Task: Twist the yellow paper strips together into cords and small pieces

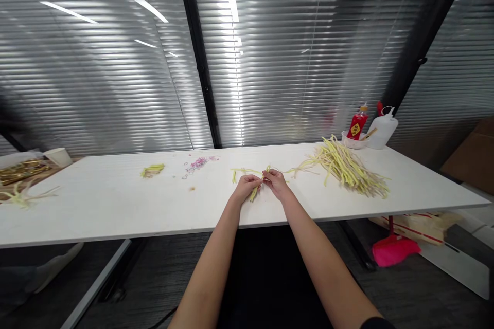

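My left hand [247,187] and my right hand [276,183] meet over the table's front middle, fingertips pinched close together. Between them are thin yellow-green vegetable stalks [253,195], whose short ends hang below my left fingers. Other loose stalks [247,170] lie just behind my hands. To the right rests a large heap of long, pale yellow-green stalks [343,169], a few strands trailing toward my right hand. A small bundle of short cut stalks [153,170] lies at the left. Closer in is a scattered pile of pink and purple rubber bands [198,164].
On the white table [116,211], a red-labelled bottle [357,124], a bowl [352,142] and a white squeeze bottle [383,129] stand at the back right. At far left are a paper cup [58,157] and more stalks [23,196]. Blinds [270,61] rise behind.
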Motion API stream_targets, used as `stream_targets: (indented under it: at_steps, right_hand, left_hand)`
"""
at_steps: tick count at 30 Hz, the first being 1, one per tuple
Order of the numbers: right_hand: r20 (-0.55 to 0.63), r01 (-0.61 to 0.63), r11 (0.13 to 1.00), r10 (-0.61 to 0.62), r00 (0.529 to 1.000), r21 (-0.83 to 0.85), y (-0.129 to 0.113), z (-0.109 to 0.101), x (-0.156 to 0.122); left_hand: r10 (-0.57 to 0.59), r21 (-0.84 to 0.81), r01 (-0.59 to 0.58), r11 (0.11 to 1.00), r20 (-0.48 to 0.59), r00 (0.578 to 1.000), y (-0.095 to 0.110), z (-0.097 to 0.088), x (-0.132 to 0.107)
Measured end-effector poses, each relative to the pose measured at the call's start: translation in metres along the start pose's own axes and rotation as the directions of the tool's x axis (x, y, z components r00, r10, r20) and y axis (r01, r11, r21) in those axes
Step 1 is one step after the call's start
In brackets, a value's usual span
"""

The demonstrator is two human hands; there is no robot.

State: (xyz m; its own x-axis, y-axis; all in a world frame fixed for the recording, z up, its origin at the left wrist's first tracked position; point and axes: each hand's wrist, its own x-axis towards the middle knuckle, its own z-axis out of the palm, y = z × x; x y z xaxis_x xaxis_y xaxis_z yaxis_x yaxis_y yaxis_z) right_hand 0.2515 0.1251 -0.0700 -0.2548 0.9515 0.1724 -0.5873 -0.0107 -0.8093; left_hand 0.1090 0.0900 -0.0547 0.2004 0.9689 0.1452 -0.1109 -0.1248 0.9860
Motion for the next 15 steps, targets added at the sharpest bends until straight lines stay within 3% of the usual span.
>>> stream_targets:
  at_steps: [15]
  right_hand:
    - [0.118,-0.053,0.996,0.045,0.992,0.065,-0.011,0.003,-0.004]
  left_hand:
    - [-0.074,-0.044,0.072,0.996,-0.038,0.997,0.001,-0.007,0.002]
